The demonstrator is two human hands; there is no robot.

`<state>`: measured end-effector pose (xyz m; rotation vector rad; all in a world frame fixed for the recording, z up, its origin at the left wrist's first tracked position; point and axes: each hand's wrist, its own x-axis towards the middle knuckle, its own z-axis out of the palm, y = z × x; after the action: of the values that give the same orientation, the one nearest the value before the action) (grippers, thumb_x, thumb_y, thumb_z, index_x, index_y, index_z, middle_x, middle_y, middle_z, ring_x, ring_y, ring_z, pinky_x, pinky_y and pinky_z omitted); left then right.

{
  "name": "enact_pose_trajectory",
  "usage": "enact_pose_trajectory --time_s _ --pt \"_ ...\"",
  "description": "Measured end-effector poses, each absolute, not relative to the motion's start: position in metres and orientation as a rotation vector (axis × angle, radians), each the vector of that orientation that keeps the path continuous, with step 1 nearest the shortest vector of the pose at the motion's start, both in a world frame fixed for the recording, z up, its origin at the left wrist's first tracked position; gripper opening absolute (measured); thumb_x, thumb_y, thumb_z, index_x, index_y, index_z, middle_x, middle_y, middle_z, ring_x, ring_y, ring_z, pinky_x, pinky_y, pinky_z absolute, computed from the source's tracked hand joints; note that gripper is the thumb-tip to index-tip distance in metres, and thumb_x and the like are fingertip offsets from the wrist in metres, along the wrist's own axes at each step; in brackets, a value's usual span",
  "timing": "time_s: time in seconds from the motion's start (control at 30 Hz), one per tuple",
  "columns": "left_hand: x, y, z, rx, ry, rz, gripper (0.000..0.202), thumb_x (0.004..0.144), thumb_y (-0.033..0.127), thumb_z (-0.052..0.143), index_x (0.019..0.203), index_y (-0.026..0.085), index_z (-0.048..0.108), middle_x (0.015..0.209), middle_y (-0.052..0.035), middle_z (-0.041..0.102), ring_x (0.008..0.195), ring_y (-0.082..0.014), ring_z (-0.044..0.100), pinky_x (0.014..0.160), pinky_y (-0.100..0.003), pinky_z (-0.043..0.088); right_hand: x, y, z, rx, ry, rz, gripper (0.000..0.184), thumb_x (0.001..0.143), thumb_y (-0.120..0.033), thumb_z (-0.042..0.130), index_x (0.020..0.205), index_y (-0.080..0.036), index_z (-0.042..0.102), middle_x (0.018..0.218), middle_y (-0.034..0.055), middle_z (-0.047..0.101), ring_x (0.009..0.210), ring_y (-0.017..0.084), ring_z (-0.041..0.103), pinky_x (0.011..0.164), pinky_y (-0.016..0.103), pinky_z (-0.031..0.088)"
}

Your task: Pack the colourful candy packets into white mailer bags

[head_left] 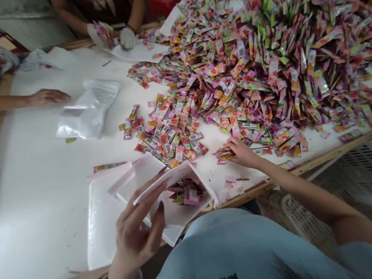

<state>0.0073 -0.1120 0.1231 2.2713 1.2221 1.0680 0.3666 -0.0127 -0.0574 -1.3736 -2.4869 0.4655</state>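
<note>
My left hand (139, 230) holds open the mouth of a white plastic bag (181, 211) at the near table edge; several small colourful sachets lie inside the bag. My right hand (239, 151) reaches to the edge of a huge pile of colourful sachets (264, 59) and pinches a small bundle of sachets (224, 154) between its fingers. A stack of empty white bags (97, 221) lies flat under and left of the open bag.
The white table (36, 183) has a wooden rim. A clear bag (87, 110) lies at mid-left. Other people's hands work at the far edge (127, 37) and the left (47, 97). White plastic crates (362, 182) stand to the right, below the table.
</note>
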Motion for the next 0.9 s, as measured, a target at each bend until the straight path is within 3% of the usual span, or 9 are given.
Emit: enact_pose_trajectory --time_s 0.13,0.3,0.4,0.5,0.6,0.67,0.77,0.9 --pt "0.001 -0.107 0.116 2.262 1.239 1.049 0.067 0.091 0.007 0.055 0.152 0.034 0.055 0.146 -0.003 0.066 0.129 -0.0278 0.068 0.102 -0.04 0.063 0.38 -0.028 -0.062 -1.377 -2.039 0.574 0.031 0.095 -0.027 0.059 0.126 -0.022 0.056 0.122 0.0134 0.053 0.122 0.029 0.054 0.106 0.048 0.049" --pt "-0.002 -0.104 0.114 2.285 1.246 1.042 0.064 0.091 0.01 0.057 0.151 0.033 0.057 0.145 -0.0041 0.067 0.126 -0.0285 0.069 0.099 -0.038 0.064 0.382 -0.027 -0.054 -1.46 -1.957 0.568 0.039 0.091 -0.018 0.054 0.131 -0.022 0.052 0.133 0.0153 0.054 0.133 0.028 0.05 0.115 0.05 0.044" --pt "0.0 -0.105 0.116 2.287 1.253 1.03 0.067 0.09 0.007 0.057 0.151 0.034 0.056 0.145 -0.004 0.067 0.125 -0.0279 0.07 0.101 -0.038 0.063 0.377 -0.029 -0.06 -1.556 -1.954 0.636 0.042 0.089 -0.016 0.052 0.132 -0.021 0.051 0.128 0.0136 0.061 0.123 0.025 0.059 0.106 0.046 0.05" --pt "0.002 -0.105 0.118 2.286 1.257 1.04 0.067 0.09 0.006 0.057 0.151 0.035 0.056 0.144 -0.0034 0.068 0.125 -0.0274 0.07 0.102 -0.037 0.062 0.367 -0.038 -0.075 -1.601 -2.01 0.663 0.034 0.084 -0.019 0.059 0.119 -0.02 0.058 0.112 0.0107 0.068 0.108 0.026 0.065 0.095 0.045 0.053" --pt "0.003 -0.104 0.119 2.294 1.256 1.043 0.067 0.09 0.006 0.057 0.151 0.035 0.056 0.143 -0.0034 0.069 0.124 -0.0263 0.071 0.101 -0.035 0.062 0.36 -0.042 -0.082 -1.625 -2.034 0.581 0.023 0.084 -0.022 0.063 0.107 -0.02 0.063 0.105 0.0106 0.071 0.105 0.029 0.065 0.096 0.047 0.052" --pt "0.003 -0.104 0.119 2.293 1.252 1.04 0.068 0.09 0.006 0.056 0.151 0.035 0.056 0.143 -0.0037 0.069 0.124 -0.0259 0.071 0.101 -0.034 0.062 0.365 -0.035 -0.076 -1.696 -1.977 0.485 0.019 0.093 -0.024 0.055 0.109 -0.021 0.064 0.101 0.0103 0.071 0.1 0.028 0.065 0.093 0.045 0.052" --pt "0.004 -0.105 0.119 2.283 1.257 1.037 0.067 0.09 0.006 0.056 0.151 0.034 0.056 0.144 -0.0045 0.068 0.125 -0.0261 0.07 0.102 -0.035 0.062 0.387 -0.006 -0.052 -1.949 -1.9 0.332 0.03 0.102 -0.026 0.041 0.122 -0.017 0.061 0.104 0.0137 0.073 0.095 0.026 0.066 0.088 0.039 0.052" --pt "0.006 -0.106 0.118 2.256 1.26 1.045 0.066 0.089 0.007 0.055 0.15 0.032 0.057 0.146 -0.0059 0.066 0.128 -0.028 0.068 0.104 -0.038 0.061 0.419 0.034 -0.019 -2.443 -2.065 0.237 0.034 0.101 -0.027 0.051 0.125 -0.006 0.063 0.11 0.0225 0.074 0.102 0.029 0.07 0.089 0.036 0.05"
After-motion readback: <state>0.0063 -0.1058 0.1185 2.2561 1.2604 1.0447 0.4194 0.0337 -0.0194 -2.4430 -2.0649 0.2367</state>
